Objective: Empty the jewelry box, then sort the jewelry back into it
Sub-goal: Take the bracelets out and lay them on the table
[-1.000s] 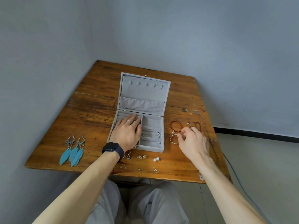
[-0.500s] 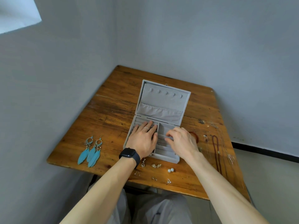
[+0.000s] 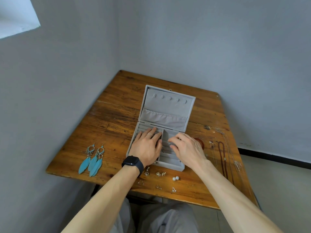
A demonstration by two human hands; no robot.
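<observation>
Your left hand (image 3: 146, 147) lies palm-down in the jewelry box (image 3: 158, 148), fingers spread flat over the ring-roll side, a ring (image 3: 149, 134) on one finger, black watch (image 3: 133, 163) at the wrist. Your right hand (image 3: 186, 148) rests over the box's right compartments, fingers curled downward; what the fingertips pinch, if anything, cannot be told, as the hand covers it. Both forearms run in from the bottom edge.

The box sits open at the middle of the wooden surface (image 3: 109, 125), lid (image 3: 168, 106) tilted back, its hooks bare. A thin metal piece shows in the box between your hands, too small to identify.

Left of the box: blue feather earrings (image 3: 92, 159). In front of the box: small studs and charms, plus a pearl pair (image 3: 175, 178). Right of the box: a red bead bracelet (image 3: 200, 142), mostly hidden behind your right hand, then a dark cord necklace (image 3: 222, 157) and fine chains, faint against the wood.
</observation>
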